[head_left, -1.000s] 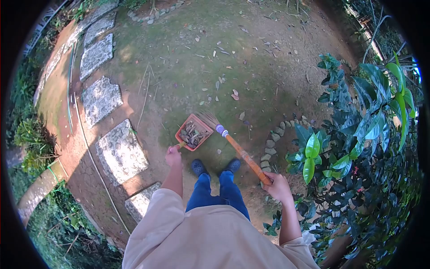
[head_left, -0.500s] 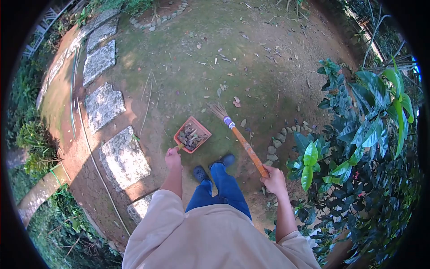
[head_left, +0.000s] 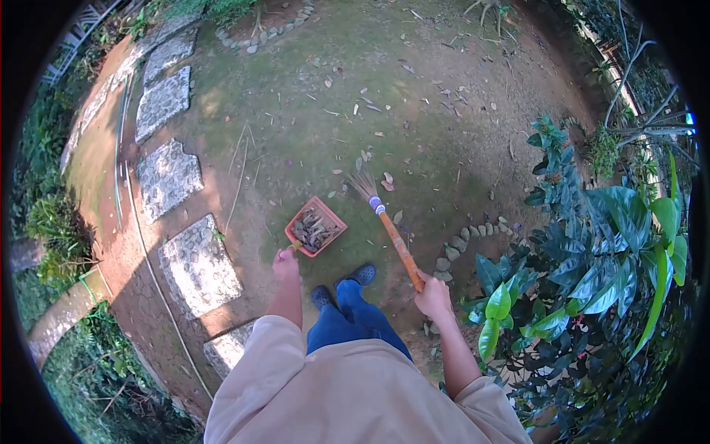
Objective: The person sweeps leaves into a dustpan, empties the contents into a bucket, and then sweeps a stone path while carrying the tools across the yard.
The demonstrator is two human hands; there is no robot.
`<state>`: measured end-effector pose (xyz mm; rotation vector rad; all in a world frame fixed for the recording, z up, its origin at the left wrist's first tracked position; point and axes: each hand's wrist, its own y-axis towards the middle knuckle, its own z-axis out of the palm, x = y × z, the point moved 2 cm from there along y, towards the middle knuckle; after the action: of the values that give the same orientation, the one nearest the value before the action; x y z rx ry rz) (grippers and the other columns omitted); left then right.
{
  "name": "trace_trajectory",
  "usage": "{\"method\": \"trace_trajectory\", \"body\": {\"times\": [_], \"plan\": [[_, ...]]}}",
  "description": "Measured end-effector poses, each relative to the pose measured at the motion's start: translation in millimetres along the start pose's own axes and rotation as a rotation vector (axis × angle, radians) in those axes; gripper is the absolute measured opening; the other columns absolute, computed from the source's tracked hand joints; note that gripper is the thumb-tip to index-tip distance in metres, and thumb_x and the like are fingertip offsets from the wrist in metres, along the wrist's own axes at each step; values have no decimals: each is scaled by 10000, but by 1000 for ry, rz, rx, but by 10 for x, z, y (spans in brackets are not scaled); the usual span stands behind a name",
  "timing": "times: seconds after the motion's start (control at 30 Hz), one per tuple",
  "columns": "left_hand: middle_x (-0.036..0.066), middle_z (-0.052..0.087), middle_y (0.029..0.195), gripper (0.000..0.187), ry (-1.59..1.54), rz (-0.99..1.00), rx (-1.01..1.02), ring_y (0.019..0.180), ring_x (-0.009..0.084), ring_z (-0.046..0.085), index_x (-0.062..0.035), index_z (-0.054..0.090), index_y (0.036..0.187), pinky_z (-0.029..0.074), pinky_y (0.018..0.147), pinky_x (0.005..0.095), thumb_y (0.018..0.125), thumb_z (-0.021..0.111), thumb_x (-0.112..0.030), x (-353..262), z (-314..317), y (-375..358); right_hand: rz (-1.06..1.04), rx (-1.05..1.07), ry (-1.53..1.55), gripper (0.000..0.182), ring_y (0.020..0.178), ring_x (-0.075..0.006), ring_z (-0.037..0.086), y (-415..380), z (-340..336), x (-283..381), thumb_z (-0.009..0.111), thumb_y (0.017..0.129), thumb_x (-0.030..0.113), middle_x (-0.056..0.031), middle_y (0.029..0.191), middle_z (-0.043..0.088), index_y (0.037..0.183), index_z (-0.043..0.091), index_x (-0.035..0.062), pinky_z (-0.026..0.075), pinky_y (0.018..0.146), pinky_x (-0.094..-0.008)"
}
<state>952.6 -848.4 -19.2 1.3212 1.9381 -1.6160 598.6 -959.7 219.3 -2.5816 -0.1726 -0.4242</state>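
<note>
My left hand (head_left: 286,265) is closed round the short handle of an orange-red dustpan (head_left: 336,234), which holds a heap of dry leaves (head_left: 313,228). In my right hand (head_left: 433,294) is the upper end of a stick broom (head_left: 397,240) with an orange handle and a purple-and-white binding. The broom's thin bristles (head_left: 363,183) point forward, to the right of the dustpan and close to a pinkish dry leaf (head_left: 387,182). My dark clogs (head_left: 357,276) are on the ground just behind the dustpan.
Stone slabs (head_left: 170,180) run along the left, beside a long thin pole (head_left: 151,270). Leafy shrubs (head_left: 592,251) crowd the right, near a curved row of stones (head_left: 462,240). Fallen leaves and twigs are scattered over the mossy ground (head_left: 318,133) ahead.
My right hand and the broom handle have shifted a little to the left. The dustpan has barely moved, and my feet are posed slightly differently. The shrub appears lower and farther right.
</note>
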Motion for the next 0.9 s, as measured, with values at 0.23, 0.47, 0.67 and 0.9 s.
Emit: {"method": "trace_trajectory", "body": {"times": [0.23,0.47,0.67,0.9], "plan": [[89,709,1015,491,24,-8,-7,766,156,655,-34,623,1319,539,693,306,865,690,-208,25,53,52,-90,165,18,553,937,-412,684,-160,-311,-29,743,708,103,-244,999,705,1258,682,101,551,859,-451],[102,712,1048,473,46,-3,4,848,187,670,-21,635,1301,538,769,331,878,681,-228,99,-57,216,-25,130,174,576,968,-396,689,-554,-490,-9,753,699,122,-243,1013,708,1269,672,86,545,885,-438],[137,715,1128,487,35,13,16,1022,220,668,-30,666,1272,502,914,359,848,741,-258,263,-30,263,-2,37,17,569,949,-412,683,-390,-306,203,738,706,90,-244,995,708,1270,667,72,546,867,-454],[146,709,1194,487,91,3,27,1096,266,670,-52,668,1280,499,956,386,856,742,-280,232,-58,286,15,-20,-84,548,944,-422,676,-45,17,216,693,730,92,-249,991,703,1278,669,95,538,893,-481]]}}
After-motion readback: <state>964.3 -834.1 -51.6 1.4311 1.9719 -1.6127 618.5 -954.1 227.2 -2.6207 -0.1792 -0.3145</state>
